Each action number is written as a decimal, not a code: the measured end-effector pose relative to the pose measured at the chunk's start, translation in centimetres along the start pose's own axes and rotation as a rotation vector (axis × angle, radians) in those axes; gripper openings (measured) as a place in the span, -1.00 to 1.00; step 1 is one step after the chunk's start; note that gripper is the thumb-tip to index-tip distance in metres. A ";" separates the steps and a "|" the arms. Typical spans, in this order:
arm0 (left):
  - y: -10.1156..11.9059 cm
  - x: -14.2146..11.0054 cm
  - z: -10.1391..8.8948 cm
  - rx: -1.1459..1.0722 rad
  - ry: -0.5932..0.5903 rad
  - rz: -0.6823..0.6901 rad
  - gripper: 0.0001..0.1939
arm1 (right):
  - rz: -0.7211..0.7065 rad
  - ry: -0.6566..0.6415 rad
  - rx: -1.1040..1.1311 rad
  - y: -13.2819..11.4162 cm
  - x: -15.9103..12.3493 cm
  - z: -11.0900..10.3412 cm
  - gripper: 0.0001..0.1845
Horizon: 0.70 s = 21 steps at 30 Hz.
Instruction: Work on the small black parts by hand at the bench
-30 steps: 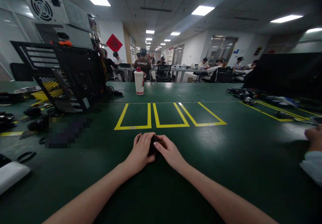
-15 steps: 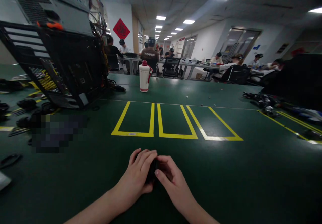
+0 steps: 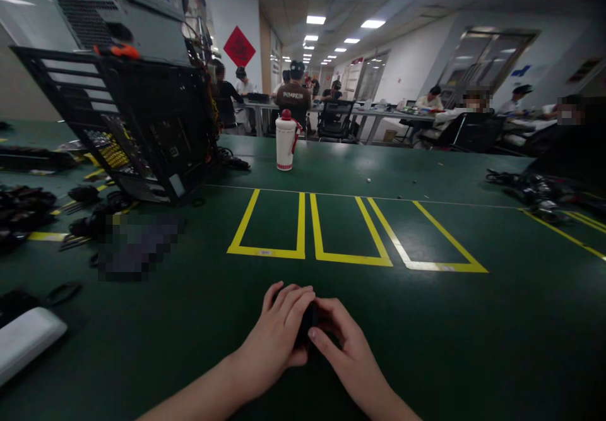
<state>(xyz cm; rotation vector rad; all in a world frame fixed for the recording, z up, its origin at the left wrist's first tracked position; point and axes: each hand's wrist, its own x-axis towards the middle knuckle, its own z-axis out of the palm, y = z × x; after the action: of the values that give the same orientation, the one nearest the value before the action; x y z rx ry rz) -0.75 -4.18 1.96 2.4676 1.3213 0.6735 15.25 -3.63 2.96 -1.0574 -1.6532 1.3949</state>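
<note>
A small black object [image 3: 307, 325] is between my two hands, low over the near part of the green table; most of it is covered, so its kind does not show. My left hand [image 3: 286, 323] wraps over it from the left, fingers on top and thumb underneath. From the right, my right hand [image 3: 341, 336] grips the object's edge with curled fingers and thumb. Beyond the hands, yellow tape outlines [image 3: 353, 257] mark three areas on the table [image 3: 426, 332].
At the left a black computer case [image 3: 156, 124] stands tilted, with cables and dark parts around it. A white bottle with a red lid [image 3: 285, 143] stands farther back. A white object [image 3: 31, 342] lies near left, tangled dark items [image 3: 533, 190] far right. People sit at tables beyond.
The whole view has shifted, so the table and hands appear farther right, and more of the white object shows at the left. Both hands keep their hold on the black object.
</note>
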 end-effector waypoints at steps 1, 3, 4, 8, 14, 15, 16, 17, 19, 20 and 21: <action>0.1 0.0 -0.1 0.002 0.009 0.002 -0.19 | -0.001 0.002 -0.003 0.0 0.0 0.0 -0.69; 0.2 0.0 -0.3 0.001 0.014 0.002 -0.19 | -0.002 0.003 -0.006 -0.2 0.0 0.0 -0.68; 0.3 0.0 -0.5 -0.003 0.008 -0.001 -0.20 | -0.006 0.005 -0.006 -0.2 0.0 0.0 -0.67; 0.4 0.1 -0.7 -0.020 -0.010 -0.015 -0.24 | -0.034 0.001 -0.009 -0.1 -0.2 0.1 -0.66; 0.7 0.2 -1.2 -0.017 0.005 0.014 -0.23 | -0.092 0.016 0.021 0.4 -0.1 0.2 -0.72; 0.7 0.2 -1.3 -0.019 0.001 0.022 -0.24 | -0.081 0.024 0.033 0.3 -0.1 0.2 -0.76; 0.7 0.2 -1.4 -0.019 -0.002 0.029 -0.25 | -0.069 0.030 0.044 0.3 -0.1 0.2 -0.79; 0.7 0.3 -1.3 -0.019 -0.004 0.033 -0.26 | -0.056 0.037 0.052 0.2 -0.1 0.2 -0.82; 0.6 0.3 -1.0 -0.018 0.003 0.033 -0.25 | -0.037 0.048 0.060 0.1 -0.1 0.3 -0.81; 0.5 0.3 -0.8 -0.016 0.014 0.031 -0.24 | -0.026 0.055 0.061 0.0 -0.1 0.3 -0.79; 0.4 0.3 -0.6 -0.014 0.030 0.030 -0.23 | -0.013 0.064 0.061 0.0 -0.1 0.3 -0.77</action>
<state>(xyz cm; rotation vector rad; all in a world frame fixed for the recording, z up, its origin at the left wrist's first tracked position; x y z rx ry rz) -0.66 -4.13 2.75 2.4798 1.2879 0.7266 14.98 -3.88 2.94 -1.0438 -1.5588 1.3801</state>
